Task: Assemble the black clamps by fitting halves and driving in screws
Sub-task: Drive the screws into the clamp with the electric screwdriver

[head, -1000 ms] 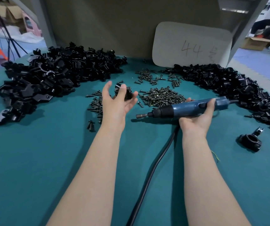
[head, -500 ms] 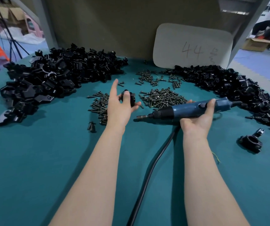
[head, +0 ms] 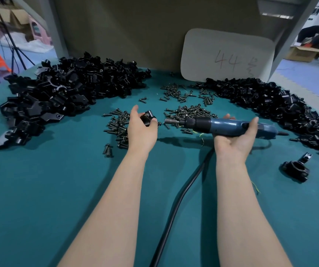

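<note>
Dim even light, perhaps blurred, bowed edges

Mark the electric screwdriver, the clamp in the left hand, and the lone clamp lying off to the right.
electric screwdriver (head: 226, 125): head view, on its blue body.
held clamp (head: 149, 116): head view, on its exposed black top.
lone clamp (head: 293, 173): head view, on the near wall of its ring.

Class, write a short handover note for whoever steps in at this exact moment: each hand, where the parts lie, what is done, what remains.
Left hand grips a black clamp over the screws.
Right hand holds the blue electric screwdriver, bit pointing at that clamp, apart from it.
Clamp halves lie in a left pile and a right pile.
Done: the lone clamp at near right looks assembled.
Left: drive screws into the held clamp, then work through the piles.
</note>
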